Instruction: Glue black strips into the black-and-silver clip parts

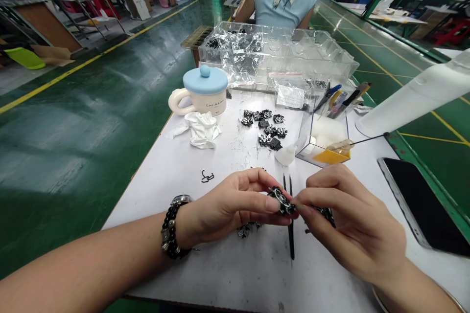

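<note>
L hand, R hand pinching blk part.

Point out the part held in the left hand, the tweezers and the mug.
Held part [282,199], head view: the middle of its black-and-silver face.
Tweezers [292,242], head view: the dark near end.
Mug [204,101], head view: the cream body, under the blue lid.

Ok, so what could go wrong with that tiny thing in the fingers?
The small black-and-silver part could slip, since the left hand holds it just by the fingers, with the right hand close up against it. It might then get mixed up with the similar loose parts below. A hand might also bump the black tweezers lying right underneath.
</note>
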### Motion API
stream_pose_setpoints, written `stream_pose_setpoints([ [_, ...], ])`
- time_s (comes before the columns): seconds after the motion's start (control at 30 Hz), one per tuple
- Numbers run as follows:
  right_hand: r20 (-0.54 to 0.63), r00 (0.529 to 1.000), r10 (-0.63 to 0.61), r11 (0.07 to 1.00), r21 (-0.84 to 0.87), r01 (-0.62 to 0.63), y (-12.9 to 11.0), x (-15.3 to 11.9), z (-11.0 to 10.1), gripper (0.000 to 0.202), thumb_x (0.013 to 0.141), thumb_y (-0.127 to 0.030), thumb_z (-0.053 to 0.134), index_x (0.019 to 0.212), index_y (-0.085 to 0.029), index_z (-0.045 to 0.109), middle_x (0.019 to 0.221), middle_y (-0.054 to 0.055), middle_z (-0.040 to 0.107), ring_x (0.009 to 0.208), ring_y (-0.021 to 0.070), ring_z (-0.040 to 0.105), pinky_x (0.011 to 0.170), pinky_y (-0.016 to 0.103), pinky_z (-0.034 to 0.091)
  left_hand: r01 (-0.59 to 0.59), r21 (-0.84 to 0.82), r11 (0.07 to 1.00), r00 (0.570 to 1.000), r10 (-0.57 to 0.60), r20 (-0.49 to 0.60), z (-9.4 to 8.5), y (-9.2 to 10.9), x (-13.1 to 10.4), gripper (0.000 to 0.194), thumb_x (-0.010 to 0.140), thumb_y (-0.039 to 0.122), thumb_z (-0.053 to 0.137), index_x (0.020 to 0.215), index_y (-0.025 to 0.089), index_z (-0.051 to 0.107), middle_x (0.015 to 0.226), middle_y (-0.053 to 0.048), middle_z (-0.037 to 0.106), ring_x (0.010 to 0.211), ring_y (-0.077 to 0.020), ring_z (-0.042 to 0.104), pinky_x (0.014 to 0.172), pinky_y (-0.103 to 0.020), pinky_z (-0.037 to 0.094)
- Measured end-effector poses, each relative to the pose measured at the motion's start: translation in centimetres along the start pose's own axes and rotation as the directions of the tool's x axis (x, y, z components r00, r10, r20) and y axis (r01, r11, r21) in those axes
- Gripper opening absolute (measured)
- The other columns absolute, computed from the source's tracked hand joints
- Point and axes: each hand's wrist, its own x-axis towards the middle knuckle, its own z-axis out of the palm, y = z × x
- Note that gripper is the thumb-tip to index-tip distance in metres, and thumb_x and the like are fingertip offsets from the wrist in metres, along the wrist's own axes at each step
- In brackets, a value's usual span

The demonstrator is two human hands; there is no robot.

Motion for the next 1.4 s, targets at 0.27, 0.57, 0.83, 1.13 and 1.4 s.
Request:
stream_pose_setpoints([
  [0.27, -0.033, 0.999, -0.012, 1.000, -0.006, 0.012, -0.2, -0.1, 0.2, 0.027, 0.080, -0.003, 0.055, 0.101, -0.021, 0.056, 0.080, 0.004, 0.052, 0.073, 0.0152, 0.050, 0.061, 0.032, 0.042, -0.021, -0.021, 1.000, 1.000, 0.022, 0.023, 0.1, 0.1, -0.1, 0.022, 0.069, 0.010, 0.074, 0.086, 0.012, 0.061, 0.090, -0.005, 0.070, 0.078, -0.0136, 0.068, 0.079, -0.030, 0.055],
  [0.57, -0.058, 0.998, 0.012, 1.000, 0.014, -0.011, 0.1, -0.8, 0.5, 0.037, 0.082, -0.009, 0.056, 0.117, -0.020, 0.053, 0.091, 0.006, 0.051, 0.083, 0.0168, 0.048, 0.069, 0.033, 0.041, -0.028, -0.041, 0.999, 0.999, 0.029, 0.020, 0.1, 0.1, -0.1, 0.021, 0.070, 0.011, 0.072, 0.088, 0.013, 0.062, 0.089, -0.006, 0.071, 0.082, -0.0163, 0.070, 0.079, -0.028, 0.055],
  [0.83, 0.176, 0.963, 0.203, 0.942, 0.232, -0.241, 1.5, -0.8, 0.6, 0.026, 0.089, -0.025, 0.053, 0.115, -0.029, 0.054, 0.095, 0.005, 0.046, 0.094, 0.0194, 0.046, 0.081, 0.034, 0.042, 0.004, 0.051, 0.999, 0.998, -0.007, 0.064, 0.1, 0.1, -0.1, 0.027, 0.074, 0.019, 0.071, 0.094, 0.016, 0.054, 0.087, -0.008, 0.071, 0.084, -0.0178, 0.069, 0.087, -0.037, 0.050],
  [1.13, 0.253, 0.929, 0.270, 0.875, 0.338, -0.346, 2.0, -0.9, 0.4, 0.013, 0.089, -0.030, 0.054, 0.102, -0.030, 0.056, 0.098, 0.003, 0.045, 0.094, 0.0186, 0.046, 0.084, 0.033, 0.039, -0.484, 0.873, -0.056, 0.730, 0.525, 0.438, 0.6, 1.3, -1.9, 0.054, 0.070, 0.011, 0.070, 0.121, 0.024, 0.059, 0.120, -0.010, 0.059, 0.113, -0.0256, 0.054, 0.099, -0.036, 0.042],
  [1.4, 0.342, 0.879, 0.331, 0.831, 0.337, -0.443, 1.3, -0.6, 0.5, 0.012, 0.087, -0.025, 0.056, 0.099, -0.027, 0.058, 0.097, 0.003, 0.046, 0.096, 0.0187, 0.044, 0.085, 0.034, 0.036, -0.442, 0.831, -0.338, 0.719, 0.420, 0.553, 0.6, 1.1, -1.4, 0.031, 0.078, 0.009, 0.059, 0.105, 0.019, 0.069, 0.100, -0.011, 0.071, 0.096, -0.0216, 0.062, 0.091, -0.033, 0.047],
])
